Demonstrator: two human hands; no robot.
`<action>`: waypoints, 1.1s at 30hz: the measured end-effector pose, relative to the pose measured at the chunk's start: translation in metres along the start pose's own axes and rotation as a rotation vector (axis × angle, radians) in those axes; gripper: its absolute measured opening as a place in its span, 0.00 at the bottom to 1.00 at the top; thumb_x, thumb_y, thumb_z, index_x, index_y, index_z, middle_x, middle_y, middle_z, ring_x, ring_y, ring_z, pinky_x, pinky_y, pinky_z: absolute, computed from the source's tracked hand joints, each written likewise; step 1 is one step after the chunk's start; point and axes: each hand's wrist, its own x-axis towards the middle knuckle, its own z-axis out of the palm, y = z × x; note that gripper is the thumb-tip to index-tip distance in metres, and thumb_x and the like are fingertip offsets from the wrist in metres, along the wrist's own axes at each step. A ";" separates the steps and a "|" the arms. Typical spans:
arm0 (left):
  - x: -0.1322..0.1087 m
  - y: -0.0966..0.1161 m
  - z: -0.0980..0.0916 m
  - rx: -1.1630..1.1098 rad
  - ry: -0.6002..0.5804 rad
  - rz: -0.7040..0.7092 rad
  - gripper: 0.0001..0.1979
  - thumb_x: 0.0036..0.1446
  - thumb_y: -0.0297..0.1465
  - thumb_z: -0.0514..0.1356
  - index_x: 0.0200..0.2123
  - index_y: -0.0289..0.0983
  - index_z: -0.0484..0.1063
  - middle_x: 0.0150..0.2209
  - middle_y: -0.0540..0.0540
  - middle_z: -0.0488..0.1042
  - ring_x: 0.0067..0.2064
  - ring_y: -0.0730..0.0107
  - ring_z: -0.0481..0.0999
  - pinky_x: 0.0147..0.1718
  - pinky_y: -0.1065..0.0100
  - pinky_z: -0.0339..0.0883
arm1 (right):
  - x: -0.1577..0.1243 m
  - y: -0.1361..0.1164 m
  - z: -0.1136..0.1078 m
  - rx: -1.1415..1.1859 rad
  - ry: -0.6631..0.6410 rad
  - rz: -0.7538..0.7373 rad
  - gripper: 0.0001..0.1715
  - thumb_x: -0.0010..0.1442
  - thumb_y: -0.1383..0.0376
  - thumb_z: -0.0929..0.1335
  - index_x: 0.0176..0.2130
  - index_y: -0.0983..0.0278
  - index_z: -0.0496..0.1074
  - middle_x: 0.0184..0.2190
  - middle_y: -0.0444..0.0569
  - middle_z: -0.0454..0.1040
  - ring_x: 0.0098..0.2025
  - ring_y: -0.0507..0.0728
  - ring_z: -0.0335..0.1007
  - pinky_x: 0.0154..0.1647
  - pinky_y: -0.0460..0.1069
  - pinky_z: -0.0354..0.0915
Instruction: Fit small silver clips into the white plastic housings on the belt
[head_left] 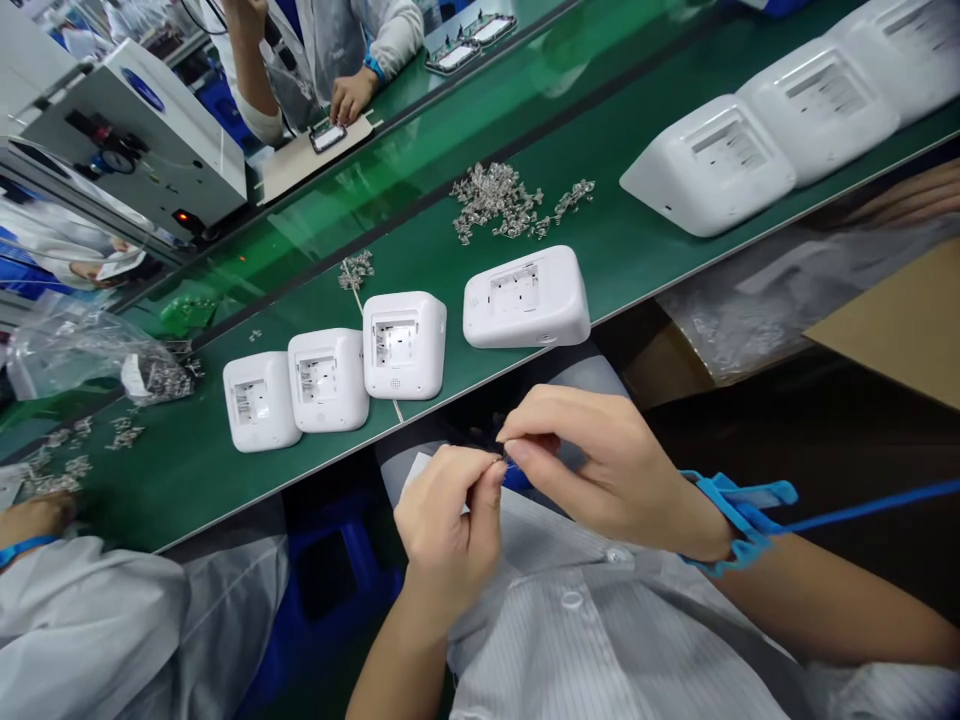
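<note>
My left hand [454, 515] and my right hand [592, 465] meet in front of my chest, just off the table's near edge. Thumb and forefinger are pinched on each. Between the fingertips there is something tiny and dark, too small to name. A blue wrist strap [731, 525] with a cord circles my right wrist. Closest to my hands on the green table [540, 400] lies a white plastic housing [559, 295] with a rectangular recess. A pile of small metal clips or contacts [495, 200] lies behind it.
Three white housings [405, 345] stand in a row to the left, more [712, 170] at the upper right. A bag of metal parts [161, 378] lies far left. A co-worker's hand [352, 97] works across the table; another person's sleeve [97, 620] is at left. A carton [892, 320] stands right.
</note>
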 end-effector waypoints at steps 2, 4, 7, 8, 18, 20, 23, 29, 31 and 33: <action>0.000 -0.001 0.001 0.013 0.021 -0.017 0.08 0.61 0.21 0.61 0.40 0.38 0.74 0.31 0.51 0.77 0.30 0.74 0.74 0.30 0.72 0.68 | 0.001 -0.002 -0.001 -0.067 -0.057 -0.052 0.09 0.69 0.71 0.63 0.39 0.62 0.71 0.29 0.45 0.69 0.30 0.52 0.64 0.29 0.49 0.62; -0.002 -0.002 0.002 0.051 0.075 -0.010 0.08 0.61 0.21 0.61 0.40 0.39 0.74 0.30 0.51 0.77 0.30 0.74 0.74 0.30 0.72 0.69 | 0.001 -0.004 -0.005 -0.153 -0.108 -0.100 0.12 0.70 0.72 0.61 0.39 0.61 0.72 0.29 0.46 0.69 0.30 0.53 0.63 0.29 0.50 0.62; -0.004 -0.002 0.003 0.115 0.151 0.038 0.08 0.60 0.21 0.62 0.41 0.39 0.75 0.30 0.51 0.77 0.30 0.74 0.75 0.30 0.72 0.69 | 0.002 -0.007 -0.013 -0.314 -0.160 -0.230 0.15 0.70 0.71 0.61 0.37 0.59 0.74 0.28 0.47 0.70 0.29 0.55 0.63 0.28 0.52 0.62; -0.004 -0.002 0.003 0.124 0.163 0.032 0.08 0.60 0.20 0.63 0.40 0.38 0.75 0.30 0.51 0.77 0.30 0.74 0.75 0.31 0.72 0.70 | 0.003 -0.008 -0.017 -0.362 -0.196 -0.287 0.14 0.70 0.70 0.62 0.36 0.58 0.74 0.28 0.47 0.70 0.28 0.55 0.63 0.27 0.52 0.62; -0.012 0.006 0.015 -0.024 0.231 -0.176 0.05 0.61 0.23 0.63 0.37 0.39 0.76 0.32 0.52 0.80 0.33 0.74 0.79 0.32 0.74 0.74 | -0.016 -0.001 -0.004 -0.486 -0.109 -0.370 0.12 0.69 0.75 0.62 0.39 0.65 0.73 0.27 0.45 0.67 0.28 0.53 0.62 0.26 0.50 0.63; -0.014 0.007 0.018 -0.073 0.262 -0.214 0.04 0.62 0.24 0.63 0.38 0.39 0.75 0.32 0.52 0.79 0.31 0.75 0.79 0.30 0.75 0.73 | -0.020 0.003 0.008 -0.376 0.037 -0.236 0.11 0.68 0.76 0.65 0.38 0.65 0.74 0.32 0.47 0.69 0.32 0.53 0.65 0.29 0.49 0.66; -0.015 0.011 0.020 -0.238 0.252 -0.359 0.04 0.65 0.26 0.61 0.35 0.38 0.74 0.29 0.53 0.76 0.24 0.80 0.72 0.22 0.78 0.67 | -0.021 0.010 0.020 -0.093 0.165 -0.121 0.06 0.67 0.72 0.69 0.41 0.62 0.76 0.47 0.53 0.70 0.44 0.56 0.71 0.40 0.52 0.73; -0.017 0.012 0.023 -0.403 0.263 -0.449 0.05 0.65 0.28 0.62 0.35 0.38 0.74 0.27 0.53 0.75 0.23 0.81 0.70 0.21 0.79 0.65 | -0.018 0.016 0.021 0.219 0.135 -0.026 0.11 0.65 0.74 0.71 0.47 0.63 0.74 0.34 0.45 0.75 0.37 0.52 0.73 0.37 0.48 0.73; -0.018 0.011 0.023 -0.392 0.260 -0.441 0.04 0.65 0.28 0.62 0.35 0.38 0.75 0.28 0.52 0.75 0.24 0.81 0.70 0.21 0.79 0.65 | -0.019 0.015 0.020 0.217 0.120 0.027 0.09 0.65 0.73 0.71 0.46 0.63 0.74 0.35 0.46 0.76 0.37 0.52 0.73 0.37 0.48 0.72; -0.018 0.009 0.022 -0.382 0.230 -0.434 0.04 0.65 0.27 0.62 0.35 0.38 0.75 0.28 0.52 0.75 0.25 0.80 0.71 0.22 0.79 0.65 | -0.019 0.013 0.019 0.246 0.109 0.082 0.08 0.66 0.73 0.70 0.45 0.63 0.74 0.36 0.46 0.76 0.37 0.52 0.73 0.36 0.47 0.73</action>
